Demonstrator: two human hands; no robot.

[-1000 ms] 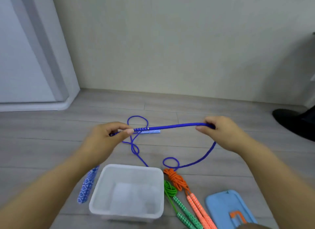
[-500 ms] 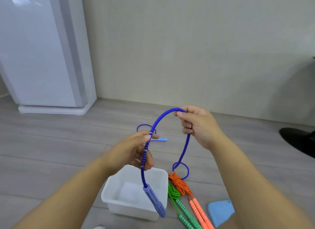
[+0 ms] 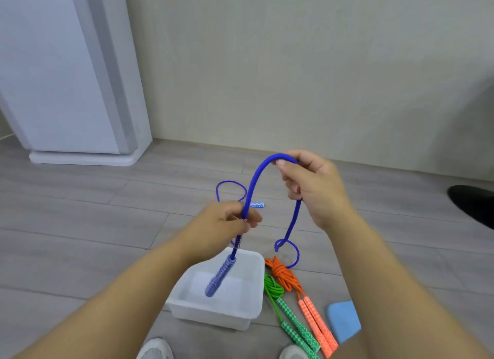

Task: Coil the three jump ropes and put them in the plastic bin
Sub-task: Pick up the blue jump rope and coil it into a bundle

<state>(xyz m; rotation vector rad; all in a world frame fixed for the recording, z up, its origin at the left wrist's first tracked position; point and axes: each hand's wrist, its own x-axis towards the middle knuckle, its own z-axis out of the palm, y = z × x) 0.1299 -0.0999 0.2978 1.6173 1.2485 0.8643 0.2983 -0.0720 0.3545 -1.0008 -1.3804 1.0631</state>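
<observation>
Down on a grey wood-plank floor (image 3: 80, 225), with a beige wall (image 3: 294, 64) behind and a tall white cabinet (image 3: 53, 78) off to the left. Below the fingers, a translucent white plastic bin (image 3: 213, 317), with only a blue patterned handle (image 3: 219, 278) dangling over it. Just right of the bin, already coiled: orange jump rope (image 3: 280, 273) and green jump rope (image 3: 272, 289).

Up in both hands, the blue braided jump rope (image 3: 252, 187), arched. Left hand (image 3: 222, 225) pinching it between thumb and curled fingers just above that handle. Right hand (image 3: 312, 187) gripping the top of the arch, fingers curled round. Beyond the left fingers, down on the floor, the second blue handle (image 3: 257, 205).

Cut off at the edges: light blue lid (image 3: 343, 321), black shape (image 3: 473, 203) far right, white shoe toes (image 3: 156, 349). Blurred under the left fingers, hard to read.

Against a second ago: pulled from a level stretch into a high arch, near handle lifted off the floor.
</observation>
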